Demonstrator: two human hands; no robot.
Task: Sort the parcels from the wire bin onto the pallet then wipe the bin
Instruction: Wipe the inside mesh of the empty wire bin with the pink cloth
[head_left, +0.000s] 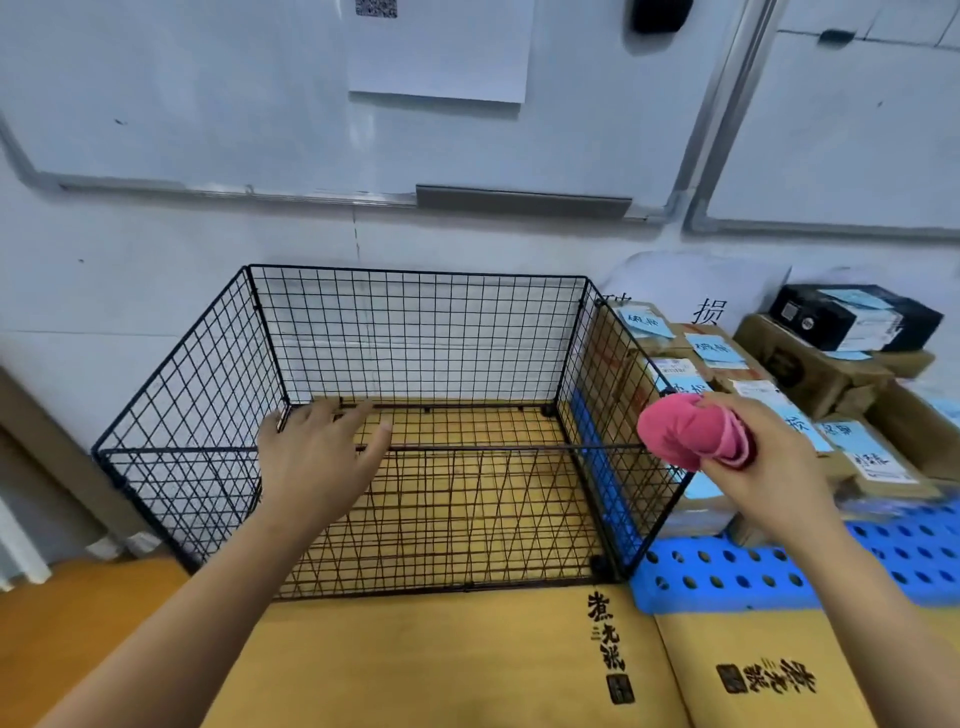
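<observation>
The black wire bin (415, 332) stands against the wall on flattened cardboard, with nothing inside it. My left hand (317, 457) hovers with spread, straight fingers over the bin's front rim, near its left half. My right hand (769, 467) grips a bunched pink cloth (691, 431) just outside the bin's right wall. Several cardboard parcels (717, 358) with blue and white labels lie stacked on the blue perforated pallet (753, 571) to the right of the bin.
A black box (852, 317) sits on brown cartons at the far right. Printed cardboard sheets (467, 660) cover the floor in front. A whiteboard (260, 104) with a paper sheet hangs on the wall behind. Orange floor (78, 613) shows at the left.
</observation>
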